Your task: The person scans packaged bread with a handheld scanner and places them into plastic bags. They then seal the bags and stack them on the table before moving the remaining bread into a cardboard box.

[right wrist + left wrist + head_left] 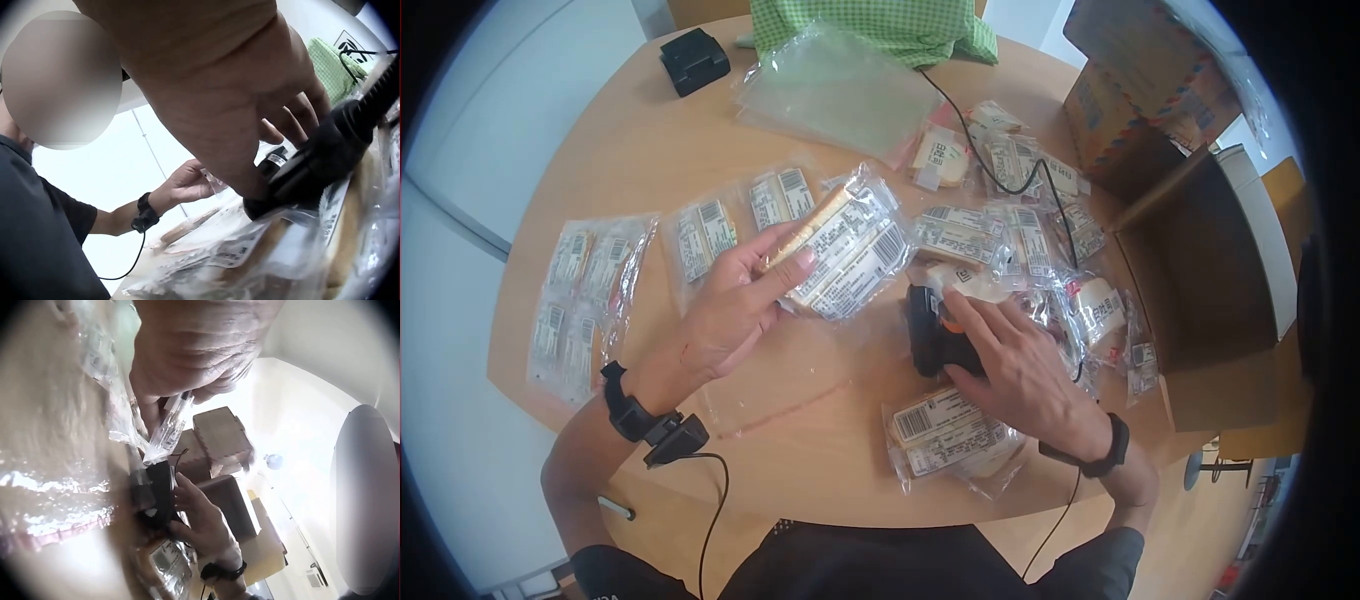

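Note:
My left hand [735, 295] pinches a clear packet of bread slices [845, 245] between thumb and fingers, above the table. Its white label with a barcode faces up. Over a black handheld barcode scanner [940, 330] with an orange spot, my right hand [1020, 360] grips it, thumb on the near side and fingers on the far side. The scanner's corded end [350, 128] shows in the right wrist view. Just below that hand lies another labelled bread packet [950, 430]. In the left wrist view, the held packet [169, 428] appears edge-on.
Several bread packets [1025, 240] crowd the table's right side, a black cable across them. More lie in clear bags [580, 290] at left. Clear empty bags [830, 95] sit at the back by a green checked cloth [870, 25]. An open cardboard box [1230, 300] stands right.

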`<state>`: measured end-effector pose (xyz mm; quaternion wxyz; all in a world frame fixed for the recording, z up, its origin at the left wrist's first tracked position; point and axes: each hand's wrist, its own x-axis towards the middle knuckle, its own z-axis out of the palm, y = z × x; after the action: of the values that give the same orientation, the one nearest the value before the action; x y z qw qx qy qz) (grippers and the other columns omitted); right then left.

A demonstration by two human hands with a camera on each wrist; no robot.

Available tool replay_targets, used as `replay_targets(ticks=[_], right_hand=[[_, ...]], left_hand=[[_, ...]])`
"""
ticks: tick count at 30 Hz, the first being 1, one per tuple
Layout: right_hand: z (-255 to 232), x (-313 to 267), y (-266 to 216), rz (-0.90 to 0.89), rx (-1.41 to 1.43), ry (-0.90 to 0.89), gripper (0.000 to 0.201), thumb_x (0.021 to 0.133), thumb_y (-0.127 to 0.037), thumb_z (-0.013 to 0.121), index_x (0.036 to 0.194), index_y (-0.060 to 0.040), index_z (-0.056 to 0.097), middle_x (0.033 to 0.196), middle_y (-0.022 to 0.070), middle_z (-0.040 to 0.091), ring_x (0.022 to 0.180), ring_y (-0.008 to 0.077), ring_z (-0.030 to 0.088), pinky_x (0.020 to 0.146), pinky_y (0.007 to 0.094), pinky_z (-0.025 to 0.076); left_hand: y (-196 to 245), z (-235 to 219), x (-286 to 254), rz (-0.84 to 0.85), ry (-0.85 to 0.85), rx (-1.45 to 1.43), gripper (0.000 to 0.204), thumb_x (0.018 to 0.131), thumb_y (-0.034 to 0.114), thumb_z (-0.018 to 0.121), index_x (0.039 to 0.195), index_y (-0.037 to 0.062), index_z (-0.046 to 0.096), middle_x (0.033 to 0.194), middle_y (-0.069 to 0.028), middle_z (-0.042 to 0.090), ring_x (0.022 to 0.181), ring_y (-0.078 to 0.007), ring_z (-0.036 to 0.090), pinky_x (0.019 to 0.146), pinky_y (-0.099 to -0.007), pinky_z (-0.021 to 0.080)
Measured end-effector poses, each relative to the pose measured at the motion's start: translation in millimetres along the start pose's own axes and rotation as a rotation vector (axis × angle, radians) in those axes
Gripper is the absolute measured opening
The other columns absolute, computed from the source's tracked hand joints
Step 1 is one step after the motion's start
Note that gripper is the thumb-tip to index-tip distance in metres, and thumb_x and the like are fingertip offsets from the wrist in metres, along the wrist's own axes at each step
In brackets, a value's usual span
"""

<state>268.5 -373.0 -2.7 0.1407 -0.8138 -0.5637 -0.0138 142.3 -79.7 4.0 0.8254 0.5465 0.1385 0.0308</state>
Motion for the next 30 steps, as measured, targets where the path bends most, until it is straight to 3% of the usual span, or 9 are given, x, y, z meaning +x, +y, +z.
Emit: replay_targets(ticks=[2, 6, 9, 14, 15, 22, 25, 27, 30], right_hand=[[5.9, 6.6, 1.4, 0.02, 0.105, -0.064, 0.095, 0.078, -0.012, 0.081, 0.159, 0.005, 0.036, 0.12, 0.0188, 0.066, 0.106, 0.0355, 0.063, 0.093, 0.0462, 0.053], [20.6, 12.6, -3.4, -0.028, -0.018, -0.063, 0.101, 0.075, -0.009, 0.081, 0.161, 0.0065, 0.031, 0.114, 0.0185, 0.065, 0.103, 0.0351, 0.061, 0.091, 0.046, 0.053], [7.8, 14.7, -5.1, 0.063, 0.075, -0.082, 0.104, 0.074, -0.009, 0.082, 0.162, 0.0071, 0.028, 0.115, 0.0212, 0.067, 0.107, 0.0381, 0.063, 0.091, 0.0461, 0.054], [-22.1, 18.2, 1.7, 0.081, 0.534, 0.139, 0.101, 0.074, -0.009, 0.076, 0.164, -0.0011, 0.031, 0.132, 0.0235, 0.069, 0.115, 0.0429, 0.071, 0.106, 0.0433, 0.053], [-27.2, 21.6, 8.0, 0.024, 0.546, 0.129, 0.099, 0.077, -0.01, 0.077, 0.164, -0.0026, 0.031, 0.125, 0.026, 0.071, 0.105, 0.0437, 0.074, 0.092, 0.0435, 0.058], [-21.4, 26.8, 23.7, 0.053, 0.685, 0.1, 0.089, 0.08, -0.015, 0.073, 0.159, -0.0029, 0.036, 0.11, 0.023, 0.075, 0.1, 0.0411, 0.076, 0.089, 0.0412, 0.057], [-24.5, 25.9, 17.4, 0.156, 0.683, 0.048, 0.09, 0.08, -0.015, 0.072, 0.161, -0.0042, 0.034, 0.117, 0.0238, 0.073, 0.104, 0.0417, 0.074, 0.092, 0.0432, 0.056], [-23.0, 23.5, 19.6, 0.123, 0.641, 0.048, 0.091, 0.077, -0.014, 0.074, 0.16, -0.0015, 0.038, 0.144, 0.0225, 0.063, 0.13, 0.0359, 0.065, 0.114, 0.0409, 0.046], [-28.6, 16.1, 17.5, 0.26, 0.52, 0.024, 0.1, 0.075, -0.004, 0.077, 0.164, -0.0055, 0.032, 0.142, 0.0244, 0.062, 0.125, 0.0441, 0.065, 0.109, 0.0459, 0.05]], left_hand=[[-2.3, -0.8, 0.6, 0.004, 0.01, 0.002, 0.057, 0.107, 0.019, 0.067, 0.155, -0.0035, 0.046, 0.138, -0.0129, 0.065, 0.124, -0.0176, 0.065, 0.102, -0.0358, 0.059], [-1.2, -4.3, 5.2, 0.008, 0.015, 0.006, 0.057, 0.107, 0.019, 0.067, 0.154, -0.0035, 0.046, 0.14, -0.0126, 0.064, 0.126, -0.0181, 0.064, 0.104, -0.036, 0.057], [1.8, -2.9, 8.2, 0.006, 0.001, 0.015, 0.056, 0.107, 0.02, 0.067, 0.154, -0.0034, 0.046, 0.14, -0.0125, 0.064, 0.127, -0.0182, 0.064, 0.105, -0.0364, 0.057], [5.0, 2.3, 10.3, 0.024, -0.035, 0.011, 0.055, 0.108, 0.021, 0.066, 0.154, -0.0032, 0.047, 0.14, -0.0125, 0.064, 0.127, -0.0187, 0.064, 0.104, -0.0368, 0.057], [5.7, 4.4, 10.7, 0.034, -0.037, 0.02, 0.055, 0.108, 0.021, 0.066, 0.153, -0.0032, 0.048, 0.141, -0.0125, 0.064, 0.127, -0.019, 0.064, 0.104, -0.037, 0.058], [6.7, 9.5, 9.7, 0.044, -0.055, 0.006, 0.055, 0.108, 0.02, 0.066, 0.153, -0.0033, 0.047, 0.14, -0.0131, 0.064, 0.126, -0.019, 0.065, 0.102, -0.0366, 0.059], [2.7, 10.2, 11.6, 0.011, -0.048, 0.017, 0.055, 0.107, 0.021, 0.067, 0.153, -0.0036, 0.047, 0.14, -0.0138, 0.064, 0.125, -0.0184, 0.065, 0.102, -0.0356, 0.059], [0.8, 10.7, 14.2, -0.006, -0.047, 0.03, 0.057, 0.107, 0.022, 0.067, 0.153, -0.0041, 0.047, 0.139, -0.0141, 0.064, 0.124, -0.0178, 0.065, 0.099, -0.0342, 0.059], [-2.1, 7.2, 12.6, -0.018, 0.038, 0.084, 0.053, 0.11, 0.023, 0.06, 0.153, -0.0042, 0.047, 0.138, -0.0152, 0.065, 0.124, -0.0199, 0.066, 0.1, -0.0343, 0.058]])
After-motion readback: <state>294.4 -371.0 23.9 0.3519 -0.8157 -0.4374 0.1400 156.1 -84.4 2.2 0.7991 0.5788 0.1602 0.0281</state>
